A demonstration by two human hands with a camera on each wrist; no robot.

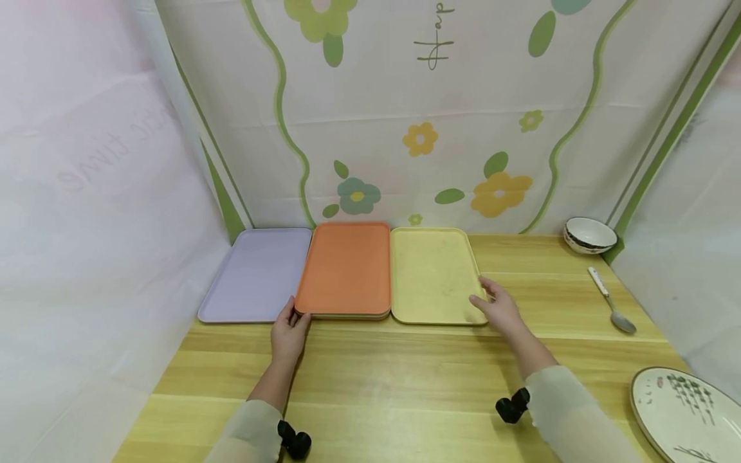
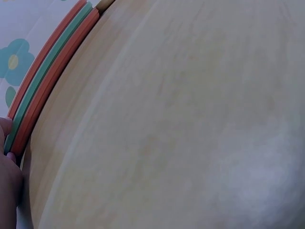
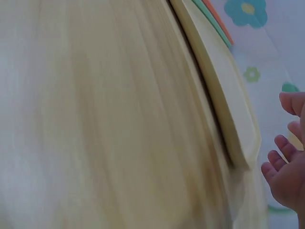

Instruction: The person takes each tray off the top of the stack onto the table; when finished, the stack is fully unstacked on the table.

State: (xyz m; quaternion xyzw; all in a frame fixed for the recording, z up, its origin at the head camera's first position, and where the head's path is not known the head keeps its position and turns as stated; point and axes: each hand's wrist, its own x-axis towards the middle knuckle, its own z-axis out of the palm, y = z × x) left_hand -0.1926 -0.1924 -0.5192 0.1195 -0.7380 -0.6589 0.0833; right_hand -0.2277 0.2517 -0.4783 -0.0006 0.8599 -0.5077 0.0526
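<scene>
Three trays lie side by side at the back of the wooden table (image 1: pixel 405 379): a purple tray (image 1: pixel 255 273), a stack topped by an orange tray (image 1: pixel 347 267), and a yellow tray (image 1: pixel 434 273). The left wrist view shows the stack's edge (image 2: pixel 47 76) as orange, green and orange layers. My left hand (image 1: pixel 289 328) lies at the stack's front left corner, with a fingertip (image 2: pixel 5 129) touching its edge. My right hand (image 1: pixel 498 307) hovers at the yellow tray's front right corner with fingers (image 3: pixel 281 164) relaxed and spread. They sit just off the yellow rim (image 3: pixel 224 90).
A white bowl (image 1: pixel 590 235) stands at the back right, with a spoon (image 1: pixel 612 308) lying in front of it. A patterned plate (image 1: pixel 686 411) sits at the near right edge. Flowered cloth walls close the table in on three sides.
</scene>
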